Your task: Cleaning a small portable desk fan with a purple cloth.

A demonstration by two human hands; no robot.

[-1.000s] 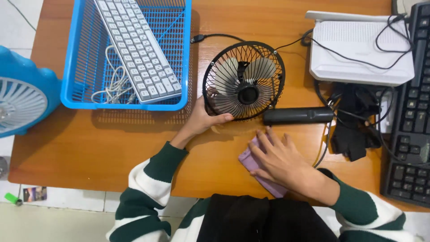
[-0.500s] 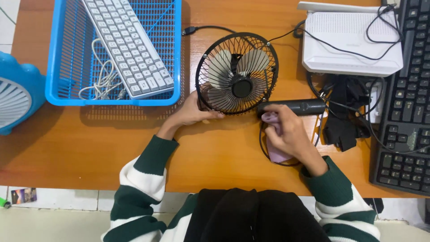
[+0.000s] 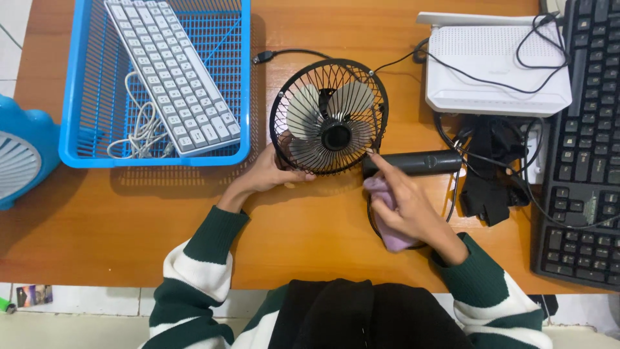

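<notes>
Since the frame half a second earlier, the right hand has drawn slightly toward the body with the purple cloth, its index finger now extended to the lower right rim of the fan cage; the left hand has kept its place.

Nearest the wearer, both green-and-white striped sleeves cross the front edge of the wooden desk. The right hand is closed on the purple cloth, which is bunched under the palm and trails toward the wearer. It is judged soft, light and limp; it should be held bunched, as now.

The left hand is clamped on the lower left rim of the black desk fan, thumb along the bottom wire. The fan lies at desk centre, grille facing up, pale blades visible through the cage. Judgement: light, rigid at the outer ring, but the thin wires may bend and fingers can slip between them. It is best held at the rim, not at the hub or blades. Its black cable runs off behind it.

Just right of the fan, touching the right fingertips, lies a black bar-shaped device.

Further back: a blue plastic basket at left holding a white keyboard and a coiled white cable; a white router at right with black leads over it; a black keyboard at the far right edge. A blue fan shows beyond the left edge of the desk.
</notes>
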